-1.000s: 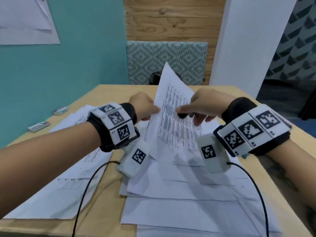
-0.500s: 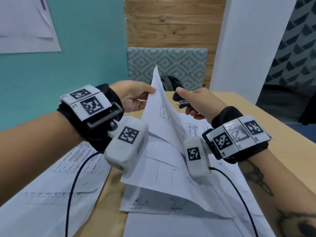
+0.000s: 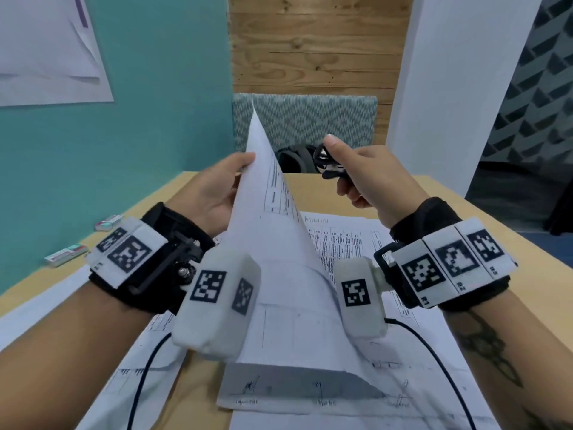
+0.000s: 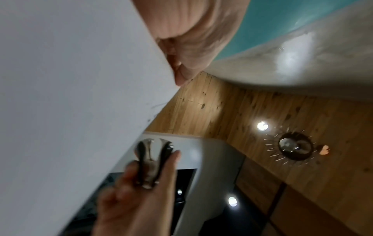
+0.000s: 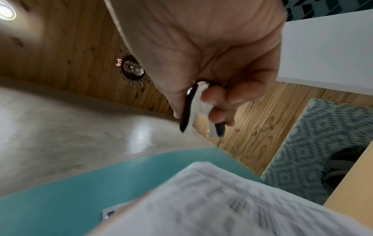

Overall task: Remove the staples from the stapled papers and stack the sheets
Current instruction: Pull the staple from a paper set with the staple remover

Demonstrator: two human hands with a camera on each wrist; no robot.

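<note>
Since half a second ago, both hands have lifted and drawn apart. Left hand (image 3: 217, 187) pinches the raised sheet (image 3: 279, 243) by its edge (lower end curling onto the papers (image 3: 356, 243) on the table (image 3: 310, 187)); right hand (image 3: 369, 175) grips the staple remover (image 3: 325, 162), clear of the sheet.

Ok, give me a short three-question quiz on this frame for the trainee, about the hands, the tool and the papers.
1. True or false: the left hand pinches the raised white printed sheet by its upper edge.
2. What does the right hand hold?
   A) a black and metal claw staple remover
   B) a pen
   C) scissors
3. Fill in: the small flat boxes lie on the wooden table near the ____ wall.

Key: 1 true; 2 A; 3 teal
</note>
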